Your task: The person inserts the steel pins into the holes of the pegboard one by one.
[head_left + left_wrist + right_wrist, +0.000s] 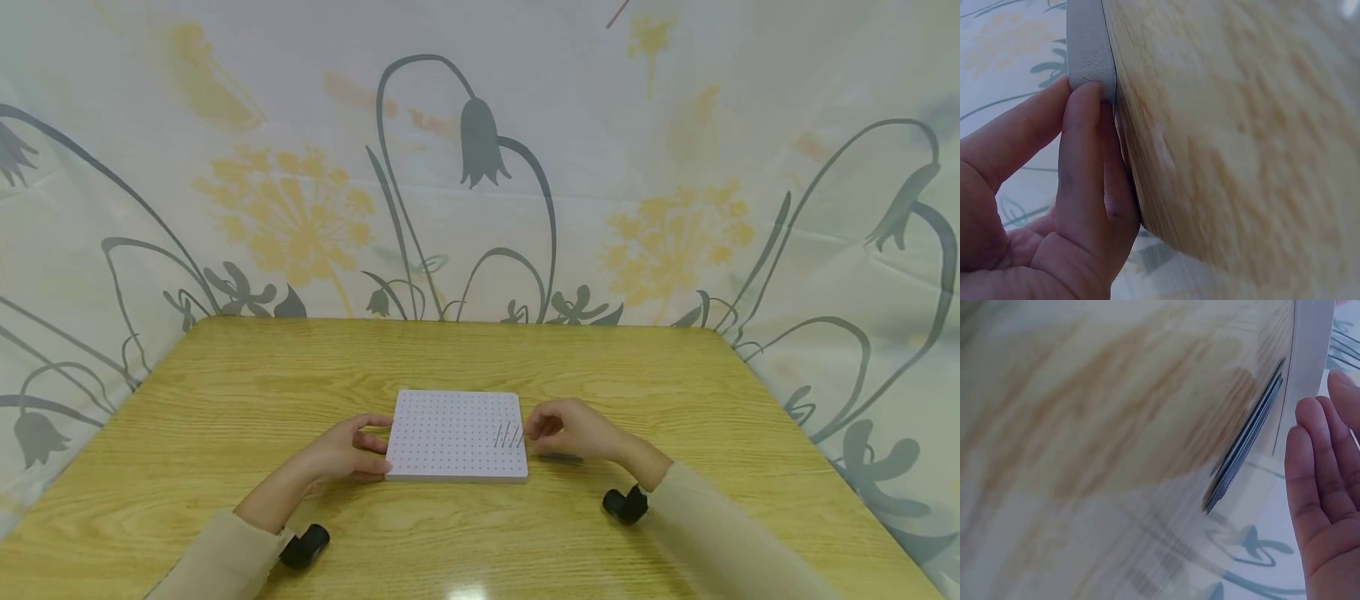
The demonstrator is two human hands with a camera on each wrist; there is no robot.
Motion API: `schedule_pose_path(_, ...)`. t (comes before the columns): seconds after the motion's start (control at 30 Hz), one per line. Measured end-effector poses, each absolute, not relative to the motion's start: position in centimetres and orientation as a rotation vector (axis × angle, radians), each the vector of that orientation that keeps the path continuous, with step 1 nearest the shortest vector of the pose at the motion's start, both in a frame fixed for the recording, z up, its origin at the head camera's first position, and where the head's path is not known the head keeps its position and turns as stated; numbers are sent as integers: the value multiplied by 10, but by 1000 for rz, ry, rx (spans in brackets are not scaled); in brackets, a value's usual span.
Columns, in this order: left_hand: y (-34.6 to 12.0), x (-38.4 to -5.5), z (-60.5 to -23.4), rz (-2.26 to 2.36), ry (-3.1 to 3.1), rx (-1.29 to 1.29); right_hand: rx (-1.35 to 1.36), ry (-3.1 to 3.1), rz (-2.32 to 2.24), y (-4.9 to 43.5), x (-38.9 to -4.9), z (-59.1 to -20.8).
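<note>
A white pegboard (450, 429) with rows of small holes lies on the table. My left hand (348, 450) grips its left edge, thumb at the near corner and fingers along the side. Close up in the left wrist view, the fingertips press against the board's side (1089, 50). Several thin dark pins (506, 435) stand in a row near the board's right edge. At that edge my right hand (573, 429) has thumb and forefinger together, pinching the rightmost pin (521, 438). Its other fingers (1310, 475) curl loosely in the right wrist view.
A small bundle of loose dark pins (1247, 437) lies on the wooden table (465, 533) beside the board, partly under my right hand in the head view. A fabric backdrop (480, 233) with printed flowers hangs behind the table. Black wrist cameras (306, 546) sit on both wrists.
</note>
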State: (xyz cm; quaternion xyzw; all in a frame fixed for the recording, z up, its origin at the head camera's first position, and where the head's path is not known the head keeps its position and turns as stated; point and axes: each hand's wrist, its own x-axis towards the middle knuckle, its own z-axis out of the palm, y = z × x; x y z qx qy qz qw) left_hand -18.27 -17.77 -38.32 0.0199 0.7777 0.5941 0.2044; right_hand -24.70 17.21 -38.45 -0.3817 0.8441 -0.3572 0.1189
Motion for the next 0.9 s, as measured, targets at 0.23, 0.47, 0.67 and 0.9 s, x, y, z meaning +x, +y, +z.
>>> schedule_pose_path(0.23,-177,-182,-383,1663,2159,49,-1083,2495,-1041,181,-246,-386)
schedule_pose_path(0.47,-177,-182,-382,1665,2161,66,-1050,2502,-1029,188,-244,-386)
schedule_pose_path(0.67,-178,-182,-383,1663,2159,76,-1068,2494,-1010,195,-244,-387)
schedule_pose_path(0.9,-178,-182,-383,1661,2162,74,-1064,2492,-979,204,-246,-389)
